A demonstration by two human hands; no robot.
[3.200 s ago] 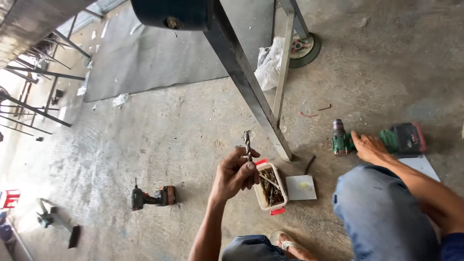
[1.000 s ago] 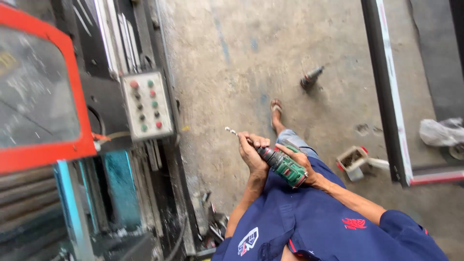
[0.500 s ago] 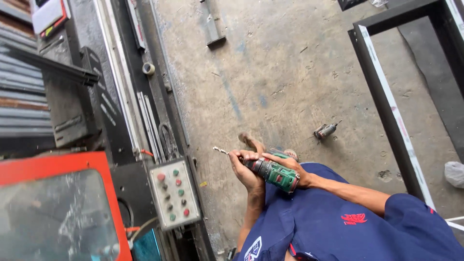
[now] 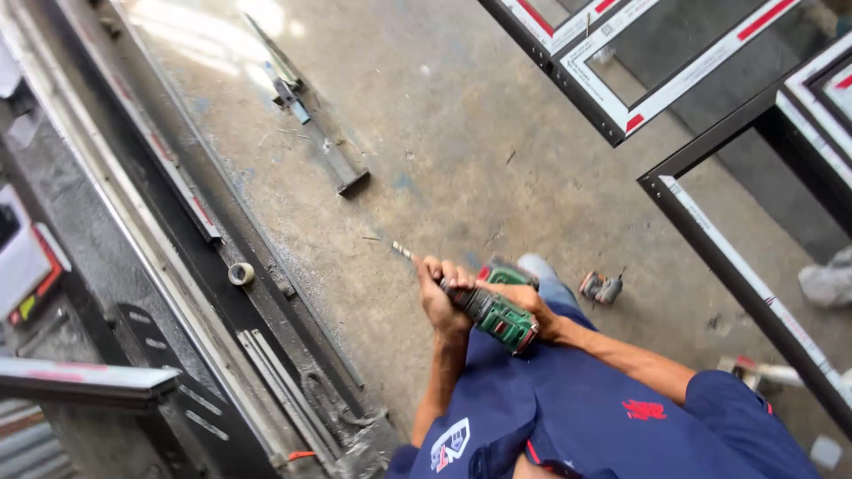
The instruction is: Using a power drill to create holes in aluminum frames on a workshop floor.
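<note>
Drill: green and black cordless drill [image 4: 493,312], centre of the frame, bit [image 4: 403,251] pointing to the upper left over the concrete floor [image 4: 461,142].
Left hand [image 4: 441,297]: fingers wrapped tight around the drill's front, by the chuck.
Right hand [image 4: 530,306]: fingers closed on the drill's rear body.
Nearby: second drill [image 4: 601,286] lying on the floor, just right of the hands.

Daylight, even and fairly bright; strongest at the upper left, where the concrete floor [image 4: 461,151] washes out in a pale glare patch. Shadows soft and short, the dark machine frame [image 4: 177,293] at left underexposed with detail lost in the blacks. Moderate motion blur overall, heaviest at the edges: the white bundle [image 4: 825,275] at far right is smeared, and straight frame bars seem to bow slightly, perhaps from wide-angle distortion.
</note>
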